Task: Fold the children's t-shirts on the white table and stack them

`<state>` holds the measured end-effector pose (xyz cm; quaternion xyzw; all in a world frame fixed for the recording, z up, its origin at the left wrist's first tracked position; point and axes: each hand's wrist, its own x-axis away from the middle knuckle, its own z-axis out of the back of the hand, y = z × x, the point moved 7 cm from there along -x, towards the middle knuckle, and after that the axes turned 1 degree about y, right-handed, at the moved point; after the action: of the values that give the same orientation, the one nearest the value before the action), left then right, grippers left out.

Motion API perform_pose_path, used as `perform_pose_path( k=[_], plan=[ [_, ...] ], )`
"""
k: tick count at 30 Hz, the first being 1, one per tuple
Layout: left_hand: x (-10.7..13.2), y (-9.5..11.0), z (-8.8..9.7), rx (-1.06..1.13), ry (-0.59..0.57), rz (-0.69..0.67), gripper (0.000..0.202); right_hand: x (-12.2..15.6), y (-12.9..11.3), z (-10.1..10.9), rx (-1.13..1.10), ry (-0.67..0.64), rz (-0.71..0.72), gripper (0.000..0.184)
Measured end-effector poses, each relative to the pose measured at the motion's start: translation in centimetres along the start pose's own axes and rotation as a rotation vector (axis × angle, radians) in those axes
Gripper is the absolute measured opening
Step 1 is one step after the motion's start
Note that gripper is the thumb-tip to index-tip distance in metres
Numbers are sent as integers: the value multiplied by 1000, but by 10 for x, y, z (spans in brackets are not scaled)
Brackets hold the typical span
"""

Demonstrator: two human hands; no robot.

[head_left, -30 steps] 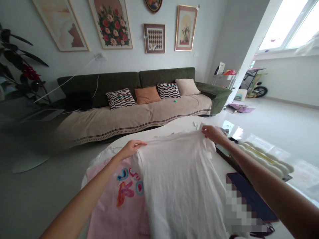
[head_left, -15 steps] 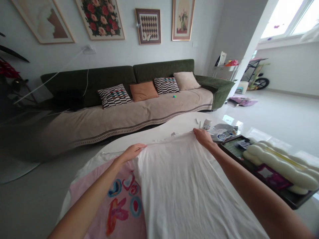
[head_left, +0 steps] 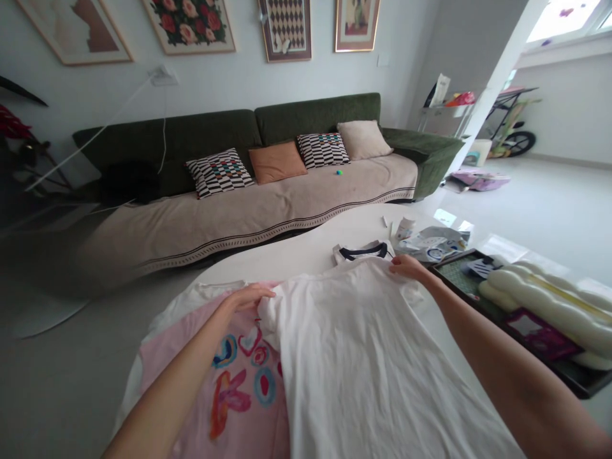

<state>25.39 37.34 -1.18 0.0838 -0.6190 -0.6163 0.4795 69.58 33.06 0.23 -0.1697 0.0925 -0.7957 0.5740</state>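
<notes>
A white T-shirt (head_left: 354,344) lies spread over the table, its lower part running toward me. My left hand (head_left: 251,296) is closed on its far left corner, the thumb and fingers pressed to the cloth. At the far right corner, my right hand (head_left: 410,266) pinches the fabric. Just beyond the shirt's far edge shows a white garment with a dark-trimmed neckline (head_left: 364,251), mostly covered. Under my left forearm is a pink garment (head_left: 182,357) with colourful painted shapes, partly overlapped by the T-shirt.
The white table (head_left: 306,245) holds a small white bottle (head_left: 405,228) and a crumpled silvery packet (head_left: 442,242) at the right. A dark tray (head_left: 454,274) carries a cream puffy tissue box (head_left: 540,299). Behind stands a green sofa (head_left: 210,134) with cushions.
The shirt's far edge has come down toward me, uncovering the dark-trimmed neckline behind it. My right hand has shifted slightly right and nearer. The view has tilted down a little.
</notes>
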Motion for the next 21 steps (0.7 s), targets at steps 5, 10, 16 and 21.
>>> perform_pose_path(
  k=[5, 10, 16, 21],
  plan=[
    [23, 2, 11, -93, 28, -53, 19, 3, 2, 8, -76, 11, 37, 28],
    [22, 11, 31, -215, 222, -164, 21, 14, -7, 42, 90, 346, -68, 36],
    [29, -34, 28, -86, 161, 135, 31, 153, -92, 24, -84, 466, 113, 26],
    [43, -44, 29, 74, 213, 109, 27, 341, -198, -106, -329, -69, 584, 23]
  ],
)
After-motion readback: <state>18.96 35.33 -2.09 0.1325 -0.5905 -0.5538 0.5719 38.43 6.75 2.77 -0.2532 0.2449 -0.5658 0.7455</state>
